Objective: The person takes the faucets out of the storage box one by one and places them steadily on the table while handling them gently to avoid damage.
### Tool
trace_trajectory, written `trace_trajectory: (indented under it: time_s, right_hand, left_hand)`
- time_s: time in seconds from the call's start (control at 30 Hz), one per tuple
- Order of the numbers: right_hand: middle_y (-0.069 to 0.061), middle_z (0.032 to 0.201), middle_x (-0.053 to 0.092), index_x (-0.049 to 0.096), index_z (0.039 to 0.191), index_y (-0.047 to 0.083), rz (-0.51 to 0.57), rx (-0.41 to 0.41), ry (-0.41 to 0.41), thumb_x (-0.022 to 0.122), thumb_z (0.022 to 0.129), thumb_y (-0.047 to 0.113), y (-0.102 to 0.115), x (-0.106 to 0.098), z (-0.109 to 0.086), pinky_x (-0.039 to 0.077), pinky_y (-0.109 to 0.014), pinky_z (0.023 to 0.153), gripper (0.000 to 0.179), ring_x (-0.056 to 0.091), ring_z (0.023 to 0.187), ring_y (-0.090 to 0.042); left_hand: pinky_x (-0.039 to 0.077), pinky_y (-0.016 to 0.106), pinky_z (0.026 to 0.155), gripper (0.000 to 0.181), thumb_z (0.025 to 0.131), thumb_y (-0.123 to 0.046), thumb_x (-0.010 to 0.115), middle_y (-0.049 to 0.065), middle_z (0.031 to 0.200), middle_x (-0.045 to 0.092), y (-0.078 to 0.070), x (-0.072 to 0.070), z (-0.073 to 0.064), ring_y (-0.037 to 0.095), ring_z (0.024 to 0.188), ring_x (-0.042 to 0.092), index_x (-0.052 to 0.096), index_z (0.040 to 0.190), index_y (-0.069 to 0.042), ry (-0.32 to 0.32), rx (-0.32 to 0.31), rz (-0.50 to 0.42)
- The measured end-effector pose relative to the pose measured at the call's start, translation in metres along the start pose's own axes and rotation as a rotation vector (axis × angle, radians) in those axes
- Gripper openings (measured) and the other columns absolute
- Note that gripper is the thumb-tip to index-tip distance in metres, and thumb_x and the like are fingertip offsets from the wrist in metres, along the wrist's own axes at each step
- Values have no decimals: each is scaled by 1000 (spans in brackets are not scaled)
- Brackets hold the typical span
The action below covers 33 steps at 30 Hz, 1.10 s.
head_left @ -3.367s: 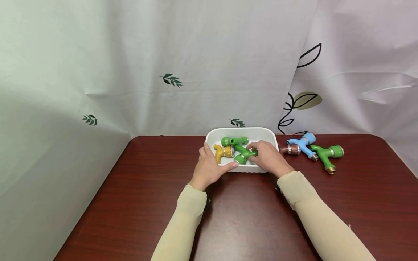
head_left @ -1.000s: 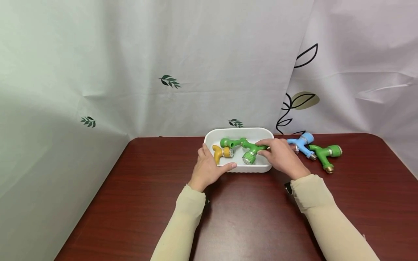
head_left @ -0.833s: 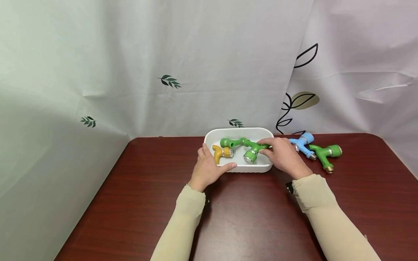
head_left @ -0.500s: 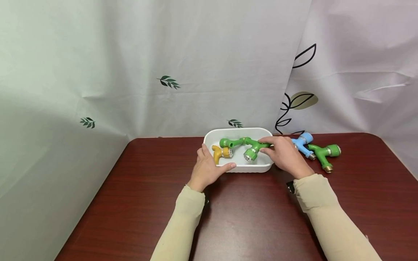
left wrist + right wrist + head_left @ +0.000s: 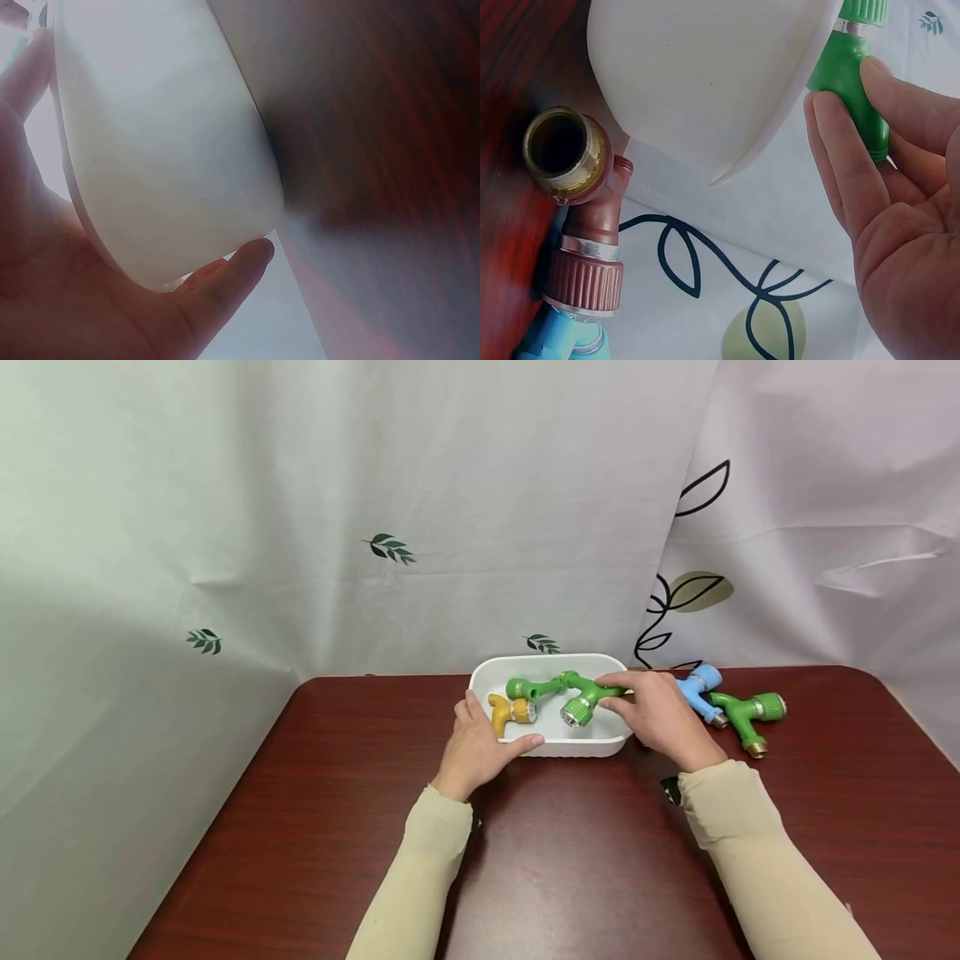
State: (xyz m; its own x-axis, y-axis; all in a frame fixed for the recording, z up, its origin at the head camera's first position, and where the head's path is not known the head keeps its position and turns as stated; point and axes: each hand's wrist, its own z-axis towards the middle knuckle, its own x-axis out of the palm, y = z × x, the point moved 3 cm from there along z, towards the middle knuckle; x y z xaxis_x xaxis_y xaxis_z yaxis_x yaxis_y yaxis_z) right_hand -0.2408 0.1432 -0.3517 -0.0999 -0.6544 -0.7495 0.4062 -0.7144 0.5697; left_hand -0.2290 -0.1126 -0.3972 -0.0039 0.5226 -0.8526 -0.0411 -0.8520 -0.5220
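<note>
My left hand [image 5: 476,747] grips the front left corner of a white plastic tub [image 5: 555,748], thumb along its front wall; the left wrist view shows the palm against the outer side of the tub [image 5: 165,150]. My right hand [image 5: 660,717] pinches one end of a green tap [image 5: 583,700] between thumb and fingers, over the tub's right side. Its ribbed knob points toward the front. In the right wrist view this tap [image 5: 851,90] is at the rim. Inside the tub lie a second green tap [image 5: 534,688] at the back and a yellow tap [image 5: 502,713] at the left.
On the wooden table [image 5: 570,843], right of the tub, lie a blue tap [image 5: 697,692] and a green tap [image 5: 744,718] with a brass end. A brown tap [image 5: 592,217], hidden behind my right hand in the head view, lies beside them. A patterned sheet [image 5: 450,568] hangs behind.
My right hand has shifted the green tap from the tub's middle toward its right side, moving slightly right and up, and now covers the brown tap. The left hand keeps its place.
</note>
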Motion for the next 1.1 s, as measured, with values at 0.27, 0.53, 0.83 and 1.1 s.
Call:
trace_trajectory:
  time_s: [0.27,0.53,0.83,1.1]
  right_hand:
    - [-17,109,73,75,116,3,2,-11,-23,78,87,8,2,-3,-1,52,-48,80,29,69,96,-32]
    - [-17,112,73,75,118,5,16,6,-45,79,87,9,4,-6,-7,54,-47,76,32,71,90,-31]
    - [-16,109,74,77,114,5,13,-20,-104,81,85,11,0,-10,-14,52,-47,81,30,70,99,-30]
    - [-11,102,76,79,110,8,-30,-47,-176,83,83,13,-4,-16,-22,45,-37,68,28,62,71,-22]
  left_hand:
    - [50,47,93,136,73,-70,75,29,149,26,-1,0,-1,41,126,46,3,157,9,-1,2,0]
    - [51,47,93,136,73,-71,75,28,149,26,0,0,0,41,126,46,3,157,9,0,5,-2]
    - [50,47,93,136,73,-72,75,29,149,26,0,0,0,41,127,46,3,157,9,0,-5,12]
    - [50,47,94,136,74,-71,75,29,150,26,0,1,1,41,127,47,3,157,8,3,-9,10]
